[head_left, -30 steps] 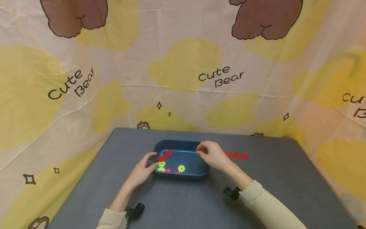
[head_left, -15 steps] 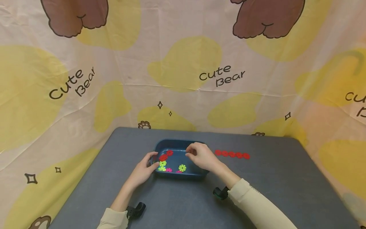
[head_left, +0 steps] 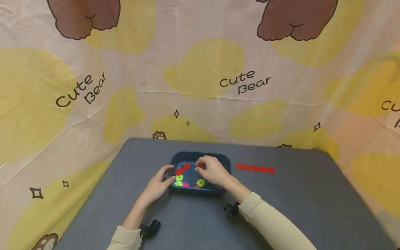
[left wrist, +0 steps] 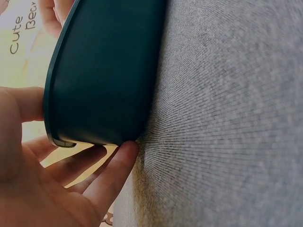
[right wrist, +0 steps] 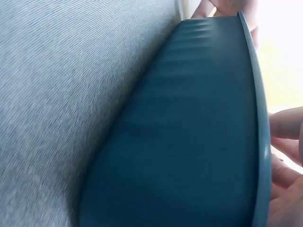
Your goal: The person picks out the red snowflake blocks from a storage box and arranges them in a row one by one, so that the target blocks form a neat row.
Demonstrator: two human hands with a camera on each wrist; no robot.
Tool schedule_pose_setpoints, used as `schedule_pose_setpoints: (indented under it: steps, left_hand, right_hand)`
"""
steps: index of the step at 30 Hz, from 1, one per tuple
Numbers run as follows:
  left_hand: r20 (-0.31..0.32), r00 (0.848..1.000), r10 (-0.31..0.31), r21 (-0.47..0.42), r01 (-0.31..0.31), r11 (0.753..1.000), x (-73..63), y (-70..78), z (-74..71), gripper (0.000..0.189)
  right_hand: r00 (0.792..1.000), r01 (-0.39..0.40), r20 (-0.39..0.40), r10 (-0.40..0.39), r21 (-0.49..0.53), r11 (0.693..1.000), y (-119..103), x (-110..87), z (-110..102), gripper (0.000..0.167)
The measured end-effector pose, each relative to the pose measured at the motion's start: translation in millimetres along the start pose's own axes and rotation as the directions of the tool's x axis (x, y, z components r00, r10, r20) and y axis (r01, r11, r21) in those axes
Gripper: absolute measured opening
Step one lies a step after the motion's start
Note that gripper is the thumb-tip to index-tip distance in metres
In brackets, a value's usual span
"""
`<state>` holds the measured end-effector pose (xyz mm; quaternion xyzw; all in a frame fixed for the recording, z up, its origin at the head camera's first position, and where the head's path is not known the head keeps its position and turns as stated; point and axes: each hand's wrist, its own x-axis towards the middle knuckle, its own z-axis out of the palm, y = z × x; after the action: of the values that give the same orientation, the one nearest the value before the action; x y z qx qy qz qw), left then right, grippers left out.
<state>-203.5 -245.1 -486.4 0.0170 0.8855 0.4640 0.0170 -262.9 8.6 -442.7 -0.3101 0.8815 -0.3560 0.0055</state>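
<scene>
A dark blue plastic tray [head_left: 200,190] with a rim sits on the table, holding flower-shaped plastic discs at its left and front. They include a red disc [head_left: 186,166], a yellow-green disc [head_left: 200,182] and a pink disc [head_left: 185,185]. My left hand [head_left: 157,184] grips the tray's left end; in the left wrist view the thumb is at the rim and a fingertip [left wrist: 127,150] touches the outer wall low down. My right hand [head_left: 212,170] hovers over the tray's inside, fingers loosely bent, nothing visible between them.
Right of the tray, several red discs form a straight row [head_left: 255,168] on the grey table [head_left: 293,201]. A patterned cloth [head_left: 200,69] with bear prints hangs behind the table and along its sides. Each wrist wears a black camera mount [head_left: 150,228].
My right hand has moved left from the tray's right end toward its middle, uncovering the whole red row. My left hand keeps its place on the tray.
</scene>
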Motion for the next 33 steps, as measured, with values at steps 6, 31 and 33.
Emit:
schedule_pose_setpoints:
  steps: [6,31,33]
  left_hand:
    - [0.006,1.000,0.000,-0.014,0.001,1.000,0.7,0.5,0.0,0.052]
    - [0.021,1.000,-0.005,-0.056,0.006,0.998,-0.7,-1.4,-0.4,0.052]
    - [0.020,1.000,-0.005,-0.053,0.006,0.999,-0.6,-1.2,-1.0,0.051]
  right_hand:
    - [0.998,-0.034,0.047,0.033,0.022,0.999,-6.0,11.0,9.8,0.009]
    - [0.981,-0.114,0.158,0.112,0.004,0.993,-8.0,50.1,56.5,0.028]
    - [0.980,-0.111,0.162,0.111,-0.011,0.994,-9.0,52.5,58.7,0.029]
